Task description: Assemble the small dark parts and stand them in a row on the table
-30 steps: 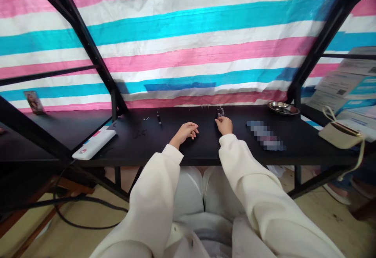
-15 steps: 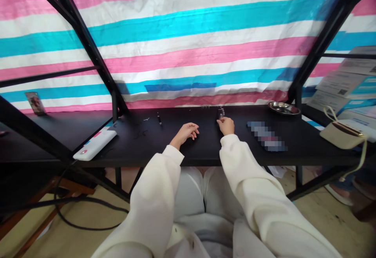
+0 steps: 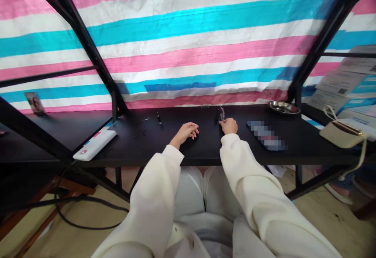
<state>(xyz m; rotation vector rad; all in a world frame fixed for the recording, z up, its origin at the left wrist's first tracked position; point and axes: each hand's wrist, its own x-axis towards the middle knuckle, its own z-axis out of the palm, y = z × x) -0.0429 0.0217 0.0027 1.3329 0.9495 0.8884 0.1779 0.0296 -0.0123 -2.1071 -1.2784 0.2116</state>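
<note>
My left hand rests on the black table with its fingers loosely curled and slightly apart, holding nothing that I can see. My right hand lies a little to the right, its fingers pinched together at the near end of a small string of beads on the table. Both arms are in white sleeves. Whether the fingers grip the string itself is too small to see.
A small dark pen-like thing and bits of thread lie at the left back. A white flat device sits at the table's left corner, a metal dish at the back right, a beige bag further right. Black frame posts flank the table.
My right hand has drawn slightly back toward me from the beads. The left hand has stayed where it was.
</note>
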